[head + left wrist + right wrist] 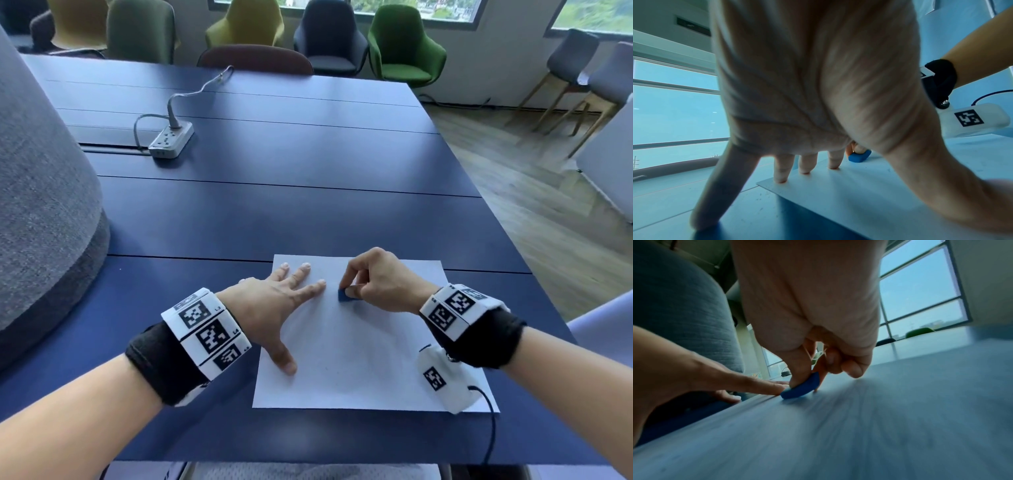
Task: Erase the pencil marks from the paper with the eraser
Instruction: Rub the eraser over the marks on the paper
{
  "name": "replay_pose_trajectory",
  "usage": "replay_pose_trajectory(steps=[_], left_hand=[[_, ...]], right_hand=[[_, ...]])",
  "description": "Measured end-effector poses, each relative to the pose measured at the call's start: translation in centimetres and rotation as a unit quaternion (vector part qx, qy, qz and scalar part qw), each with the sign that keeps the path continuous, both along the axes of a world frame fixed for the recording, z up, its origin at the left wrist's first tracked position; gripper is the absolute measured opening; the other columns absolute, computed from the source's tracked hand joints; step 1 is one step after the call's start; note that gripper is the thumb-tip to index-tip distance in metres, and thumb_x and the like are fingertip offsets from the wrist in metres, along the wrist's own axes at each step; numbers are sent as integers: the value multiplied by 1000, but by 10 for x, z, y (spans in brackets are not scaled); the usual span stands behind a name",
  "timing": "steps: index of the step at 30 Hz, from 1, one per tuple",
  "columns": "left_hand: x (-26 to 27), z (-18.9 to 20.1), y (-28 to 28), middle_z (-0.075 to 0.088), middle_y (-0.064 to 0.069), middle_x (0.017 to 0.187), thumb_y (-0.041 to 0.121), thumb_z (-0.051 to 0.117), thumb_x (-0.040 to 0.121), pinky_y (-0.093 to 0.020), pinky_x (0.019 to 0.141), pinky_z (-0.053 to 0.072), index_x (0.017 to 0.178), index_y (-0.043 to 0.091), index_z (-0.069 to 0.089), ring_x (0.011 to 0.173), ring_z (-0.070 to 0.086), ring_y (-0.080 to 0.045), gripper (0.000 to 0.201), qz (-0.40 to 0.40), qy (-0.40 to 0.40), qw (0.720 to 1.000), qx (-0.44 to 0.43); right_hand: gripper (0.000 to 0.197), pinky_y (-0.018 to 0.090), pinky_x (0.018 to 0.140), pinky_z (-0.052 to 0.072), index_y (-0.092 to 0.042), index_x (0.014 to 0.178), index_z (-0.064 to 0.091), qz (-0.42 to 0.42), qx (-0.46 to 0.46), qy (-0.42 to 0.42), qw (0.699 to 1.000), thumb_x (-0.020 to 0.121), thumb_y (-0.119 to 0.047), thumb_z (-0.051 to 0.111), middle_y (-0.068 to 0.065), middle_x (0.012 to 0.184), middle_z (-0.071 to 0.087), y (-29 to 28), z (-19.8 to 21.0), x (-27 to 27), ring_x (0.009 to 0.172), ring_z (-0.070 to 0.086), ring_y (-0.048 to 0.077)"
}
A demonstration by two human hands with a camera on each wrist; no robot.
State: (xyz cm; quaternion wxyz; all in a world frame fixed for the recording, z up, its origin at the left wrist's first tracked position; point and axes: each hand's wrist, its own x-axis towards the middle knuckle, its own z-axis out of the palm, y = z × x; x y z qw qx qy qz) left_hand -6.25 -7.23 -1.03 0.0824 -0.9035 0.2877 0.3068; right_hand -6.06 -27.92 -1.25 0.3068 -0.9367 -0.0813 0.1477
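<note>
The right hand (375, 282) pinches a small blue rubber eraser (346, 295) by thumb and forefinger, its lower edge pressed on the white paper sheet (359, 359). Just beside that pinch, the left hand (274, 305) lies flat with fingers spread, apparently pinning the sheet against rubbing.

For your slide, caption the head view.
Left hand presses paper flat while right hand pinches blue eraser against it.

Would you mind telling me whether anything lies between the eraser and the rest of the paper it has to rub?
Nothing visible does. The right hand pinches the blue eraser on the paper; the left hand presses flat beside it on the sheet's left part.
</note>
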Motion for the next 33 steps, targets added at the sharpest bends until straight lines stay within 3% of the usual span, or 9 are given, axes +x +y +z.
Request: replay_pose_trajectory(steps=[2,6,11,15,20,25,30,33], left_hand=[[0,-1,0,-27,7,159,60,83,61,-52,112,30,152,40,-17,149,-17,-20,136,-1,-1,1000,0],[0,-2,-1,-27,6,159,61,83,61,-53,112,30,151,40,-18,149,-17,-21,137,-1,-2,1000,4],[0,-2,-1,-27,5,160,61,82,61,-55,111,31,150,45,-18,149,-17,-23,135,-6,-3,1000,4],[0,-2,-2,-27,4,160,61,83,60,-58,111,31,148,49,-18,149,-17,-24,134,-7,-2,1000,5],[0,-1,-1,-27,5,160,62,82,60,-55,110,32,148,50,-18,149,-17,-23,133,-8,-1,1000,0],[0,-1,-1,-26,4,160,62,82,61,-52,110,32,150,45,-18,149,-15,-22,135,-13,-12,1000,3],[-2,0,-1,-26,6,160,62,82,61,-48,108,32,152,38,-19,149,-15,-20,137,-11,-20,1000,5],[-2,0,0,-27,6,160,62,82,61,-49,108,30,152,38,-18,149,-16,-20,137,-9,-18,1000,2]], right_hand=[[15,13,52,41,-21,78,74,-6,12,-7,1000,82,-8,67,-5,65,59,1,-3,-6,56,52,6],[16,8,47,37,-20,81,75,58,-6,52,997,81,-6,68,-10,60,57,2,-1,-20,52,49,2],[16,8,48,36,-21,78,73,-4,18,-3,1000,82,-7,66,-7,63,58,2,-3,-14,52,50,3],[14,8,47,34,-20,83,75,83,-13,68,994,81,-7,68,-10,61,55,0,1,-29,49,47,0],[12,8,48,37,-18,82,74,-21,30,-21,999,82,-7,68,-4,64,59,-5,-6,-16,53,49,3],[15,9,46,35,-19,82,76,55,-3,64,996,81,-6,69,-9,60,56,-3,1,-18,49,47,2],[13,17,55,41,-18,80,76,-36,6,-18,999,79,-7,68,-5,64,60,1,-1,22,57,53,5],[10,15,55,40,-17,79,75,-68,28,-34,997,79,-9,68,-4,66,59,-1,-4,27,58,52,4]])
